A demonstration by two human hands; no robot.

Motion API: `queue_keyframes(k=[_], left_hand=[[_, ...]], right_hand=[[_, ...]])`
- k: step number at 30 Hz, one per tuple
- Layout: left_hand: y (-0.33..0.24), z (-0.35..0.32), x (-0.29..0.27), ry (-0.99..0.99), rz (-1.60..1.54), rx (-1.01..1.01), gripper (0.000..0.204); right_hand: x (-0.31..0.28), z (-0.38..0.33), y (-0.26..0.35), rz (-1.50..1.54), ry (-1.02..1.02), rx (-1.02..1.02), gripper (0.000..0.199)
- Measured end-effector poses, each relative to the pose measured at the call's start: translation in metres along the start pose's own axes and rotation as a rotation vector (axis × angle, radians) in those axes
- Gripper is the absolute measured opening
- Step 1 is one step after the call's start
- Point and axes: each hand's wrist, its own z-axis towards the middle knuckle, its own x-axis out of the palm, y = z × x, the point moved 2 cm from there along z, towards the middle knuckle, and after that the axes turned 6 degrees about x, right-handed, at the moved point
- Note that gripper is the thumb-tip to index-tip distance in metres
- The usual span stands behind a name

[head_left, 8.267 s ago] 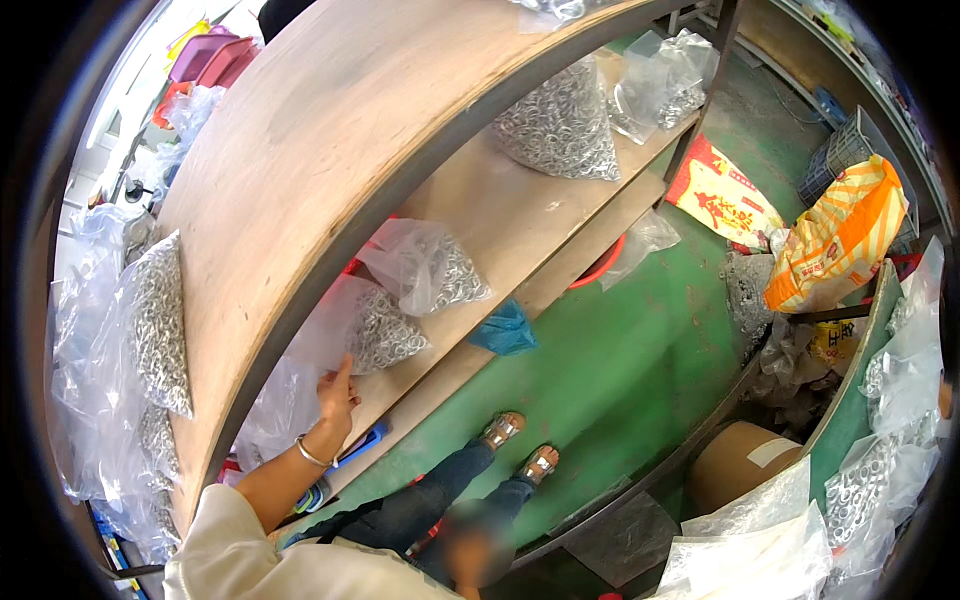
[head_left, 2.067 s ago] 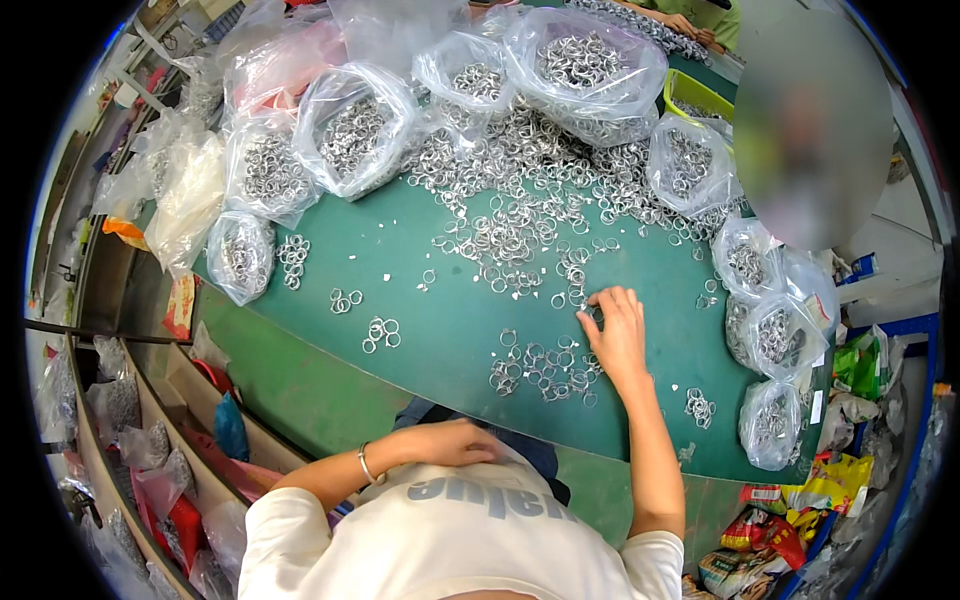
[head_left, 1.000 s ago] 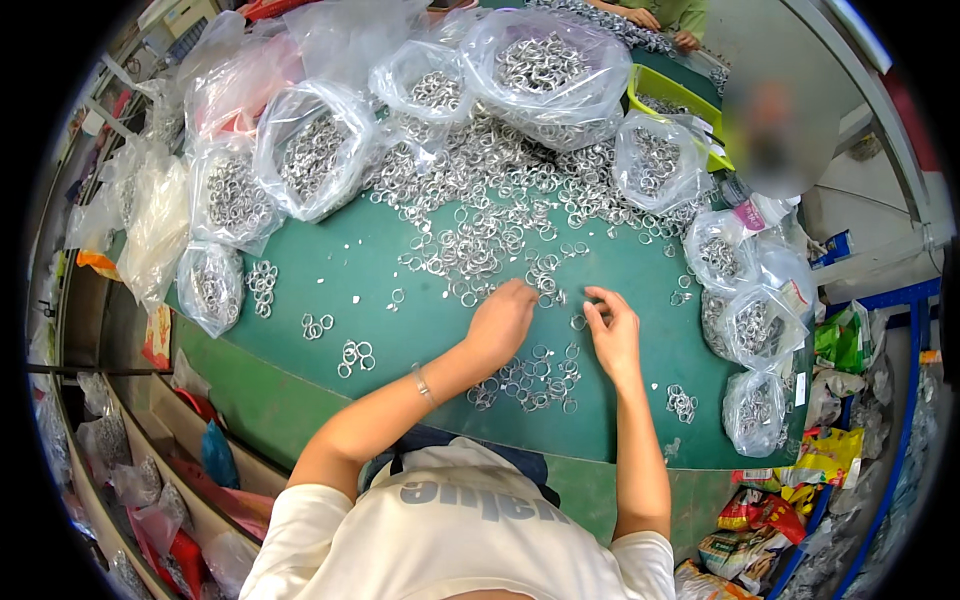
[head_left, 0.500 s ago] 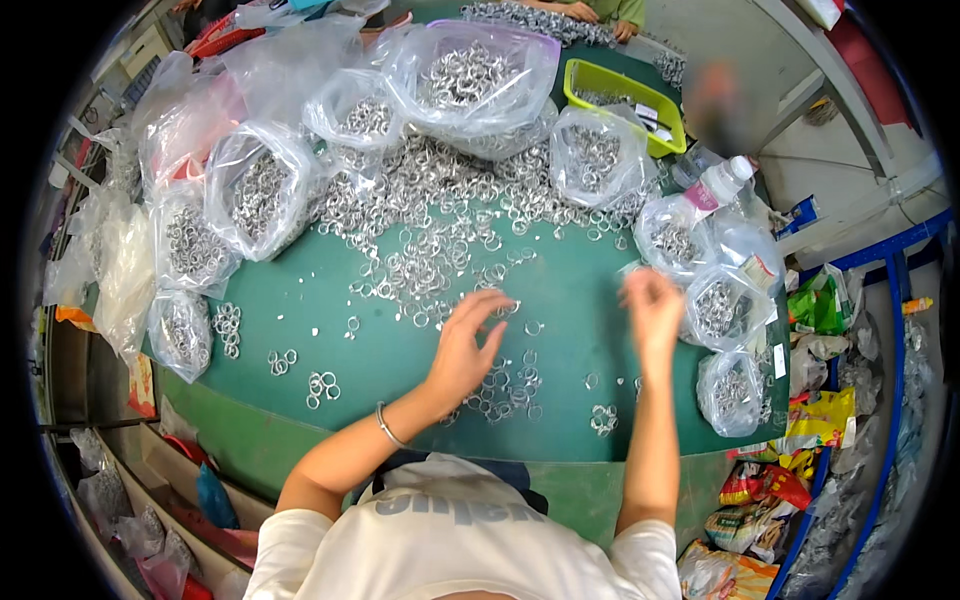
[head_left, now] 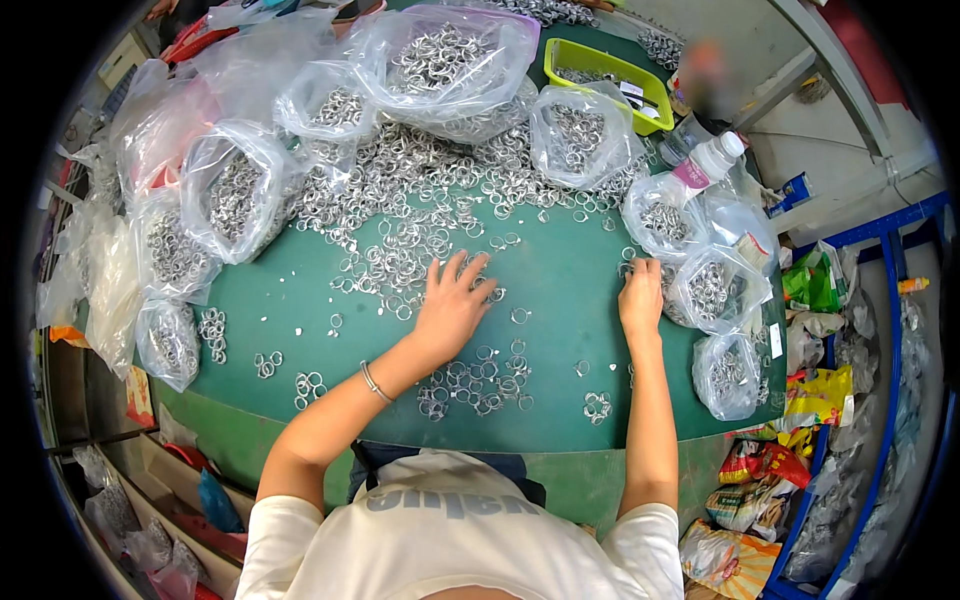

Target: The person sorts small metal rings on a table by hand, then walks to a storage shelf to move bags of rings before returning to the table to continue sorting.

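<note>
While the left hand (head_left: 447,315) spreads wide fingers at the right edge of loose silver metal rings (head_left: 390,258), the farther right hand (head_left: 641,298), bunched, its hold unclear, sits beside a clear plastic bag (head_left: 748,290).

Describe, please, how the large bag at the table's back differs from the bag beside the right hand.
The large bag is much bigger than the small bag by the right hand. The large bag sits behind the loose rings; the small bag sits on the right side. The large bag has a purple-tinted edge; the small bag looks colourless. Both are open plastic bags of silver-coloured rings.
</note>
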Motion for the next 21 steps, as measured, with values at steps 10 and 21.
queue_keyframes(k=[10, 21], left_hand=[[0.011, 0.011, -0.009, -0.171, -0.049, -0.06, 0.025], [-0.022, 0.012, -0.002, -0.086, -0.144, 0.006, 0.029]], right_hand=[[-0.002, -0.005, -0.017, 0.757, 0.157, 0.227, 0.01], [-0.028, -0.021, 0.01, 0.323, 0.264, 0.062, 0.027]])
